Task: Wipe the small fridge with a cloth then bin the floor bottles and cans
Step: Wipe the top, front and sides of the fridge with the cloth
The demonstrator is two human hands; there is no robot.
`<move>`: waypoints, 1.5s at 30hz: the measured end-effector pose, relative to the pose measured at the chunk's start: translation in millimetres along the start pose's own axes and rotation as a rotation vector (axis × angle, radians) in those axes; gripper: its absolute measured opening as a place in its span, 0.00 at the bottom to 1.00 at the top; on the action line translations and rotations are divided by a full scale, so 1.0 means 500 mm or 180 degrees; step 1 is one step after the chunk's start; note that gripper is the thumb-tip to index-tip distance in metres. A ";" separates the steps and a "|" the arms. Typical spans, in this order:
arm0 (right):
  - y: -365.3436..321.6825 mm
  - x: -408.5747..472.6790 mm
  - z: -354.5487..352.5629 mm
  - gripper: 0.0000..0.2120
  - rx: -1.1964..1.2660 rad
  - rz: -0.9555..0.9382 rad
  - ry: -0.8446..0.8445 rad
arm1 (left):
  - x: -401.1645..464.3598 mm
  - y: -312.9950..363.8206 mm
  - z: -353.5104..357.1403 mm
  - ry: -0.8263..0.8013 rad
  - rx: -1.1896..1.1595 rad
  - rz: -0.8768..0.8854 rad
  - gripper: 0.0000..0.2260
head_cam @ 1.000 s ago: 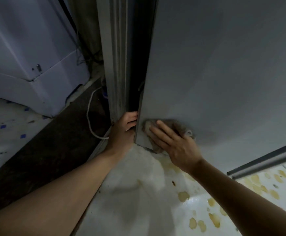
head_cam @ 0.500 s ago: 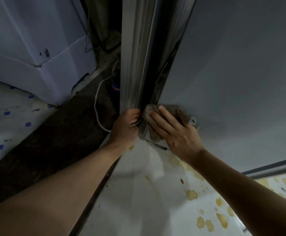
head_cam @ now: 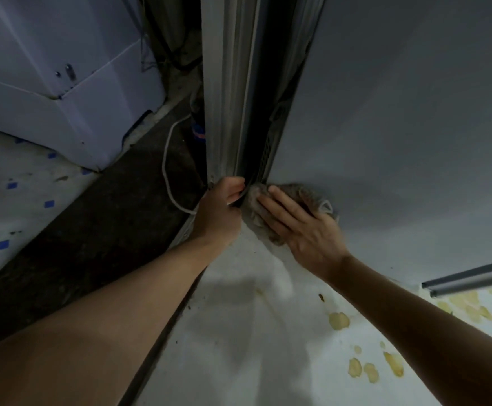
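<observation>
Pressing the cloth (head_cam: 294, 200) flat with your open right hand (head_cam: 303, 227), you have the fridge's (head_cam: 400, 112) upright edge just leftward; left hand (head_cam: 218, 212) grips it.

The fridge (head_cam: 400, 112) fills the upper right, its side panel running down to the floor (head_cam: 239, 332). Its door (head_cam: 224, 83) stands ajar to the left of that panel, a narrow gap between them. At the door's bottom corner sits the left hand (head_cam: 218, 212), fingers hooked on the edge. Just to its right, the right hand (head_cam: 300, 227) lies flat on the cloth (head_cam: 294, 197), against the panel's lower left corner. A cable (head_cam: 167, 171) trails along the floor left of the door. Another appliance (head_cam: 63, 83) stands in the upper left, well apart from the fridge.
</observation>
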State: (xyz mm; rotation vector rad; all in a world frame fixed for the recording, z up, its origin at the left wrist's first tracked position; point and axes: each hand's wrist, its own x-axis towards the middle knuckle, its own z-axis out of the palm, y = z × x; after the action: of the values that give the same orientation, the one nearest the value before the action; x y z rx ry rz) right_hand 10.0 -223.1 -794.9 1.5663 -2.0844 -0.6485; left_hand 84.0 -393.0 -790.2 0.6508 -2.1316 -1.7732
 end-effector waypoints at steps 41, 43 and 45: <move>0.130 -0.414 0.089 0.37 -0.1192 -0.0943 -0.1509 | -0.043 0.057 0.096 0.0038 0.0383 -0.0331 0.27; 0.136 -0.411 0.092 0.38 -0.1226 -0.0952 -0.1510 | -0.051 0.061 0.104 0.0014 0.0454 -0.0362 0.28; 0.123 -0.380 0.095 0.44 -0.1177 -0.1022 -0.1432 | -0.061 0.063 0.114 0.0049 0.0523 -0.0338 0.28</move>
State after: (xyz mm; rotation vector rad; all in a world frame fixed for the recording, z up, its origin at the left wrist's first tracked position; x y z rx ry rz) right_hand -17.2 -20.2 -808.4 1.6529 -1.8552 -1.5273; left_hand 77.0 -324.6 -769.0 0.8305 -2.2886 -1.6502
